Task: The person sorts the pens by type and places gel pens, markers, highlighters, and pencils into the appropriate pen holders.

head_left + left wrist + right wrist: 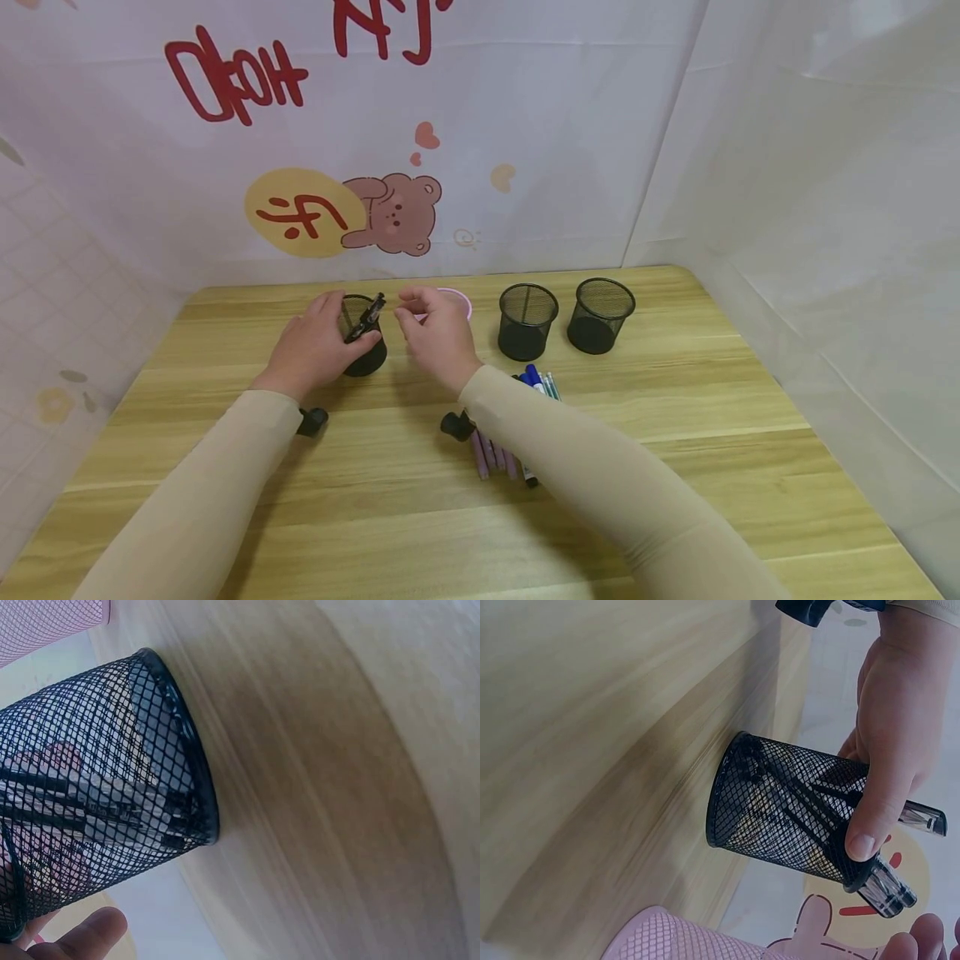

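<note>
At the table's back left, my left hand [311, 346] grips a black mesh pen holder [366, 358] by its upper part, thumb on the near side. Several black pens [889, 889] with clear caps stand slanted in it, their ends above the rim. Through the mesh, the left wrist view shows the pens [124, 810] reaching down to the base. Just right of that holder my right hand [438, 333] hovers with loosely bent fingers and nothing visible in them. A pink mesh pen holder [461, 302] is partly hidden behind the right hand.
Two black mesh holders, a middle one [523, 337] and a right one [596, 329], stand at the back right. Purple pens [491, 458], a blue marker [534, 377] and other pens lie partly under my right forearm. A printed cloth [562, 125] hangs behind the table [375, 517].
</note>
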Tool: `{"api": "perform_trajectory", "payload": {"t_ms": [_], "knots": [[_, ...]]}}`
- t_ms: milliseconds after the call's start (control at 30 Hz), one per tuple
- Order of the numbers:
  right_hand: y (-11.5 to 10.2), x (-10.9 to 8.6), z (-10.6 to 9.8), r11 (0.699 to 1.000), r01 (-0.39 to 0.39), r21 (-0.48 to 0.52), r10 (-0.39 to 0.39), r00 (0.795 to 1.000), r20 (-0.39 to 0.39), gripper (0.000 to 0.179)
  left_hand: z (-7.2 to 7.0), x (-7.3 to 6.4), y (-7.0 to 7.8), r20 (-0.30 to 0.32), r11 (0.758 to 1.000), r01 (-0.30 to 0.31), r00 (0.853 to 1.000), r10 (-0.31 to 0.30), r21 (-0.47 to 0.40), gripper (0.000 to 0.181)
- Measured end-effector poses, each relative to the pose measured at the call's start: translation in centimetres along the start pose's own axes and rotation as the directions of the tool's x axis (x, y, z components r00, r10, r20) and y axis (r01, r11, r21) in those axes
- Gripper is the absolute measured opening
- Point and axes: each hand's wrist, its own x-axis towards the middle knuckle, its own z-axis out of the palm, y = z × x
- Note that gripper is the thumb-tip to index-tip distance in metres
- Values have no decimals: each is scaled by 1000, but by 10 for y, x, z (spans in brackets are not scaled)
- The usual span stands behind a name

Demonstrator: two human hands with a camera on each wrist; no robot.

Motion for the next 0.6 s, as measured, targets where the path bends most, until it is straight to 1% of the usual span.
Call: {"api": "perform_trajectory", "payload": {"t_ms": [167,367,467,600], "knots": [[4,0,-6,1000,15,-18,-16,1000,-9,22,-1,-1,1,6,1000,2,1000,-2,-1,97],[7,-3,-23,1000,-14,17,13,999,43,26,-3,-1,1,21,1000,6,1000,-7,9,101],[7,-4,-35,999,-30,-18,31,998,63,27,-3,0,1,25,1000,1,1000,-1,3,102],[9,-7,-53,997,-27,-75,33,997,77,27,-2,1,-1,41,1000,-1,999,1,7,106]]}}
